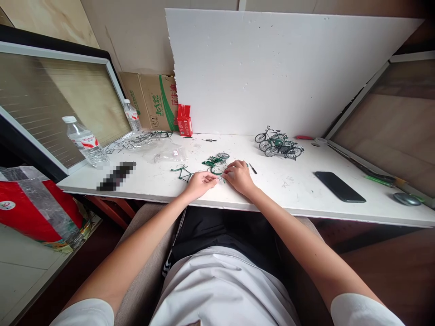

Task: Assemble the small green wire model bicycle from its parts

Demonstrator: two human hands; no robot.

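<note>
My left hand [201,181] and my right hand [239,175] rest close together on the white tabletop [292,190], fingertips pinched around a tiny part I cannot make out. Just beyond them lie small green model bicycle parts [214,162], a little wheel [223,155] and a green frame piece [184,172]. Several finished green miniature bicycles [279,145] stand in a cluster at the back right of the table.
A black phone [339,186] lies to the right, with tools [377,177] and a grey round object [407,198] beyond it. Two water bottles [84,141], clear plastic bags with wire frames [142,139], a red box [184,120] and a cardboard carton [152,100] stand at left. A white foam board [278,68] leans behind.
</note>
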